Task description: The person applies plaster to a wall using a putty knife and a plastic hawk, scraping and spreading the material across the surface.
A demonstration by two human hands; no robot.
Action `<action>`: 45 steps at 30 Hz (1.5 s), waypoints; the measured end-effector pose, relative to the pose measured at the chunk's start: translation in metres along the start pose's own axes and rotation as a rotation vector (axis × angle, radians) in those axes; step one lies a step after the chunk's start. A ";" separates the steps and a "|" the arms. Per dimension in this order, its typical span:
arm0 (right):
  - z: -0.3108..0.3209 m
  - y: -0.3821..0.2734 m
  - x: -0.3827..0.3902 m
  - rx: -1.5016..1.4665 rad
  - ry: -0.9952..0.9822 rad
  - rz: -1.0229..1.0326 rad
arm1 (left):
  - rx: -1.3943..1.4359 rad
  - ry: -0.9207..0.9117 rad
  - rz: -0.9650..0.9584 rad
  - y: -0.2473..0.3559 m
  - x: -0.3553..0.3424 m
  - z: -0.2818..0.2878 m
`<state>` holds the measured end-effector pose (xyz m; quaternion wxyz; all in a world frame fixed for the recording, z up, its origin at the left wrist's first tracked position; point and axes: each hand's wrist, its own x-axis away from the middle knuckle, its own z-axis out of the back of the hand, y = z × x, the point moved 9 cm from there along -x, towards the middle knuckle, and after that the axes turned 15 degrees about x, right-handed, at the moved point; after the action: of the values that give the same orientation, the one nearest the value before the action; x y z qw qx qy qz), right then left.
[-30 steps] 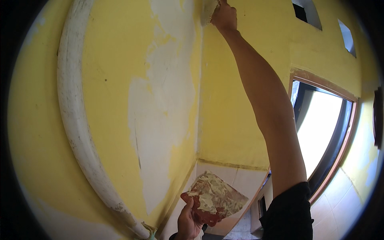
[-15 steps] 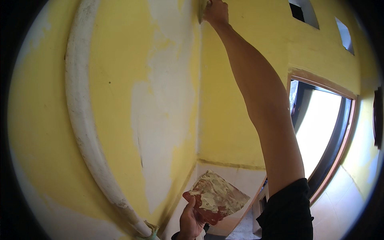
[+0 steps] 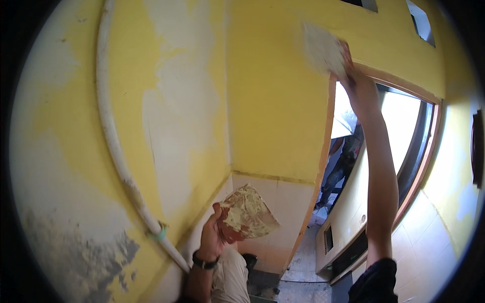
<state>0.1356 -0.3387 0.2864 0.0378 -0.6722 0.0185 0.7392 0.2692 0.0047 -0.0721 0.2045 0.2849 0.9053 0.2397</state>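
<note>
My left hand (image 3: pixel 210 241) grips the reddish edge of a flat putty board (image 3: pixel 250 214) at the lower middle. Pale cream putty is smeared thickly over the board's face. My right arm reaches up on the right side, and my right hand (image 3: pixel 357 86) holds a wide, pale-bladed putty scraper (image 3: pixel 321 49), smeared by motion. The scraper appears in front of the yellow wall (image 3: pixel 275 101) above the door frame's corner; whether it touches the wall I cannot tell. Left of the room corner, the wall carries a long whitish putty patch (image 3: pixel 184 96).
A white pipe (image 3: pixel 107 116) runs down the left wall, with a greenish tie low on it. Grey damaged plaster (image 3: pixel 108 257) shows lower left. At right, a doorway with a wooden frame (image 3: pixel 326 146) opens beyond; a person (image 3: pixel 339 169) stands there, partly hidden.
My right hand has come away from the high corner, moving right and down with the scraper. The view has tilted lower, showing more doorway and floor. My left hand still holds the board.
</note>
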 end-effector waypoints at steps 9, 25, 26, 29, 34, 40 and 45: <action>0.189 0.108 0.338 -1.267 -0.187 -1.239 | -0.124 0.085 0.133 -0.008 0.023 -0.053; 0.164 0.047 0.455 -1.658 -0.650 -1.277 | -0.213 0.359 -0.261 -0.023 0.194 -0.106; 0.162 0.038 0.458 -1.666 -0.668 -1.292 | -0.226 0.362 -0.256 -0.029 0.201 -0.113; 0.146 0.014 0.469 -1.776 -0.631 -1.314 | -0.229 0.392 -0.271 -0.036 0.209 -0.115; 0.130 -0.015 0.481 -1.816 -0.607 -1.346 | -0.179 0.405 -0.277 -0.056 0.194 -0.118; 0.112 -0.008 0.481 -1.675 -0.536 -1.288 | -0.216 0.332 -0.240 -0.078 0.137 -0.109; 0.079 0.004 0.427 -1.517 -0.362 -1.096 | -0.212 0.195 -0.169 -0.072 0.058 -0.092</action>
<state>0.0165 -0.3228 -0.1310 -0.0648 -0.3080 -0.7898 0.5264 0.1482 -0.0409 -0.0515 0.1642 0.1602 0.9111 0.3425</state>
